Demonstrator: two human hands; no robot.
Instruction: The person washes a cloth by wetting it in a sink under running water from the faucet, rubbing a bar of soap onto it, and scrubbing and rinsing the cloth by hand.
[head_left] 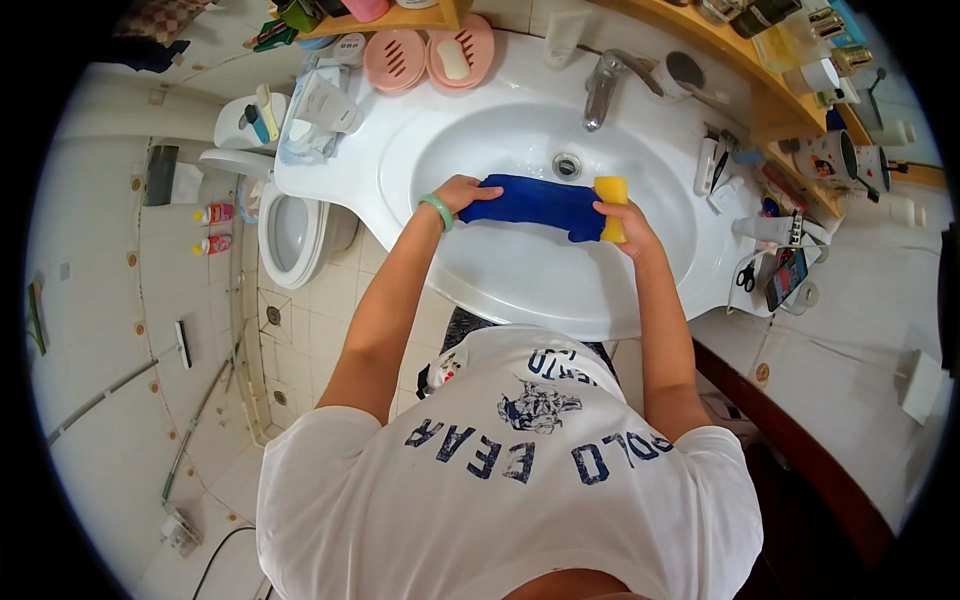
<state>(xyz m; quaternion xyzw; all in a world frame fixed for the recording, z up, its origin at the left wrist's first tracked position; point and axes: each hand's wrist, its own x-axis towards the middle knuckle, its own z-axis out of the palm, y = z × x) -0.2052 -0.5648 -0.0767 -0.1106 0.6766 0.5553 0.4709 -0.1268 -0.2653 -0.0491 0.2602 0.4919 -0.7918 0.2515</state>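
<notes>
A dark blue cloth [535,204] is stretched flat between my two hands, above the white sink basin [500,270]. My left hand [460,195] grips its left end, thumb on top, with a pale green bangle [438,212] on the wrist. At the other end, my right hand [634,230] closes on the cloth and on a yellow sponge [611,190] pressed beside it. The fingers under the cloth are hidden. Beyond the cloth lie the drain [567,165] and a chrome faucet [600,92].
Two pink soap dishes [394,60] sit at the back left, a white soap bar [453,59] in one. Scissors [746,277] and a phone [787,279] lie on the right counter. A wooden shelf [740,60] overhangs the back right. The toilet [293,235] stands left.
</notes>
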